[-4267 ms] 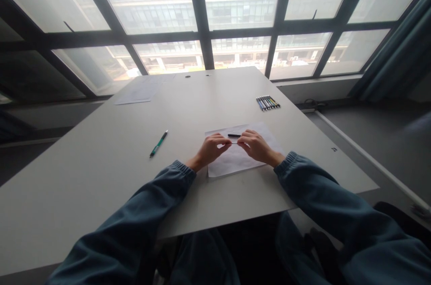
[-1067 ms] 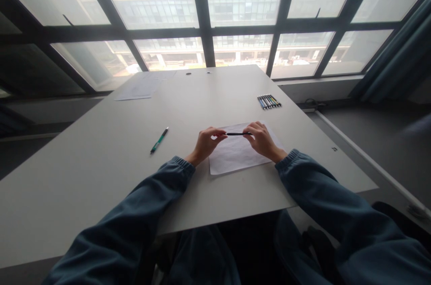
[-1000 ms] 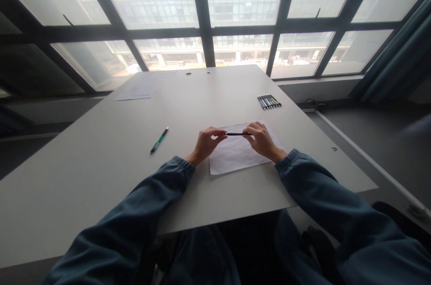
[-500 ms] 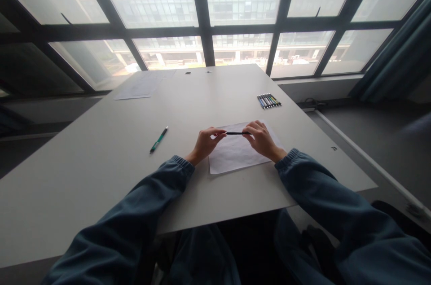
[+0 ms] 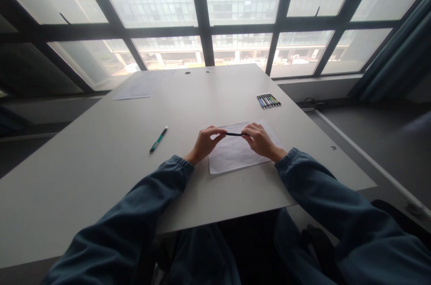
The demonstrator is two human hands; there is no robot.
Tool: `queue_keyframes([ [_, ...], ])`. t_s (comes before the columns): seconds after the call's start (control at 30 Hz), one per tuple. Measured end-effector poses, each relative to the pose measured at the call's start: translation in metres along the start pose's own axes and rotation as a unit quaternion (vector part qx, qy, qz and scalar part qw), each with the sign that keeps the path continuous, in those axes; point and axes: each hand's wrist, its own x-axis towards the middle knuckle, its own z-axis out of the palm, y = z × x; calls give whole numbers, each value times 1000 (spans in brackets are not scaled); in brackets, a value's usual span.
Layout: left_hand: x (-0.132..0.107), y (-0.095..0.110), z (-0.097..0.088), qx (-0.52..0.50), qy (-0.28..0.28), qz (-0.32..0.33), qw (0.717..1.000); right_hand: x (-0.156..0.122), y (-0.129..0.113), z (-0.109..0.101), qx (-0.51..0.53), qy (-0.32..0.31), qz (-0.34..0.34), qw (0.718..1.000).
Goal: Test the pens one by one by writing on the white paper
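A thin black pen (image 5: 235, 134) is held level between both hands, just above a white sheet of paper (image 5: 235, 157) on the grey table (image 5: 101, 173). My left hand (image 5: 205, 143) pinches the pen's left end with curled fingers. My right hand (image 5: 259, 140) grips the right end, fingers closed. Both wrists rest near the sheet. Dark blue sleeves cover both arms.
A green pen (image 5: 158, 140) lies alone to the left. A row of several pens (image 5: 268, 100) lies at the far right. Another paper sheet (image 5: 134, 89) lies at the far left corner. Large windows stand behind the table, a curtain (image 5: 397, 60) at the right.
4.3 s ago a short black piece lay on the paper and my fingers pinched a thin part. Since a second ago both hands hold one whole pen, almost unmoved.
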Motion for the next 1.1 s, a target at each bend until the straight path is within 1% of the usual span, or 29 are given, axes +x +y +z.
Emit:
queue_keyframes([
  [0.13,2,-1,1,-7,-12,5,1000,1,0,1,8,8,12,1000],
  [0.27,3,-3,1,19,-7,-48,999,1,0,2,10,8,11,1000],
  [0.4,2,-2,-1,50,-46,-82,994,1,-1,1,12,4,3,1000],
  [0.47,1,-1,-1,58,-48,-87,993,1,-2,1,12,2,-5,1000],
  [0.73,2,0,0,55,-26,-59,996,1,-2,-1,9,1,-9,1000],
  [0.93,2,0,-1,62,1,8,998,0,-1,-1,7,5,3,1000],
  [1.03,3,0,-1,62,-1,36,997,1,-1,-1,7,4,5,1000],
  [1.1,3,0,-1,60,-7,39,997,1,-1,-1,7,4,5,1000],
])
